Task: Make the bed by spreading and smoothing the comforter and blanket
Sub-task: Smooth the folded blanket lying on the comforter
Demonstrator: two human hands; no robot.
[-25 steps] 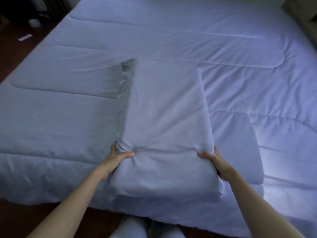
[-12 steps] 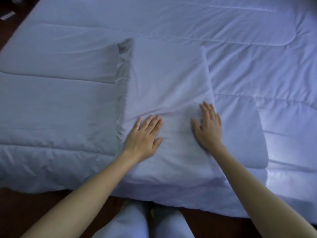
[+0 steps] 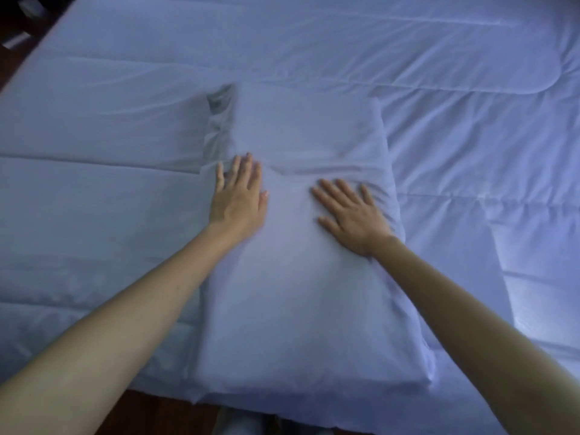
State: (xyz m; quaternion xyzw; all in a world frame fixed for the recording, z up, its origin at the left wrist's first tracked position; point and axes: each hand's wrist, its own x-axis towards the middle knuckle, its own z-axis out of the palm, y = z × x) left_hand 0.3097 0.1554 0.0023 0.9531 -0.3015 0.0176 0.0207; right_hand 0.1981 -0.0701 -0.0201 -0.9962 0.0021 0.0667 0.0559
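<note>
Blanket (image 3: 301,277), folded, apparently creased mid-length, under flat, spread left hand (image 3: 240,199) and right hand (image 3: 351,215).

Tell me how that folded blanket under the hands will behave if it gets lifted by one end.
The folded blanket will probably sag and unfold: it creases around the left hand and right hand, so it looks soft. Its thick layered edge suggests some bulk. It seems unlikely to slide on the quilted comforter.

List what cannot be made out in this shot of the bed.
- Head view: the comforter runs past the top and right edges, so its full spread is cut off.
- The folded blanket hides the comforter beneath it; its layers cannot be counted.
- The left hand and right hand lie flat, palms hidden.
- The top-left floor objects are blurred.
</note>
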